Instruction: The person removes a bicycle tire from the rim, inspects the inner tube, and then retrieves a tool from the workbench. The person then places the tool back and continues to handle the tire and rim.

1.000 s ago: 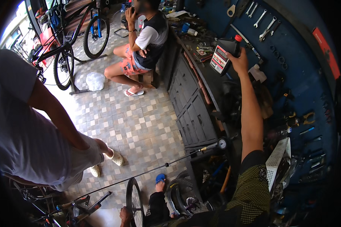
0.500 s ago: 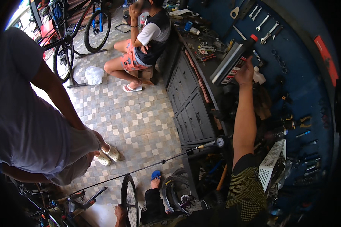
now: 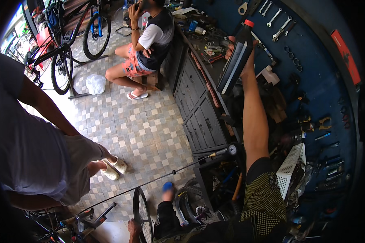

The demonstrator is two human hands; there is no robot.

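Note:
My right hand (image 3: pixel 248 65) is raised over the cluttered dark workbench (image 3: pixel 198 56), closed around a black plastic bottle (image 3: pixel 235 62) with a red cap, held tilted with a narrow side toward me. At the lower middle my left hand (image 3: pixel 134 229), partly hidden, is curled on a bicycle wheel (image 3: pixel 142 206) seen edge-on. A long hose with a round pressure gauge (image 3: pixel 231 149) crosses above the wheel and reaches the bench's drawer unit.
A person (image 3: pixel 28 133) stands close at left; another (image 3: pixel 150 48) sits beside the drawers. Bicycles on stands (image 3: pixel 65 48) and a white plastic bag (image 3: pixel 95 84) are behind. Wrenches (image 3: pixel 278 20) hang on the blue wall. A white perforated basket (image 3: pixel 290 168) and spare tyres (image 3: pixel 184 204) sit at right and below.
The bottle in my right hand has turned, its front label swinging out of sight, and has risen slightly leftward. The view has shifted a little. My left hand stays at the wheel.

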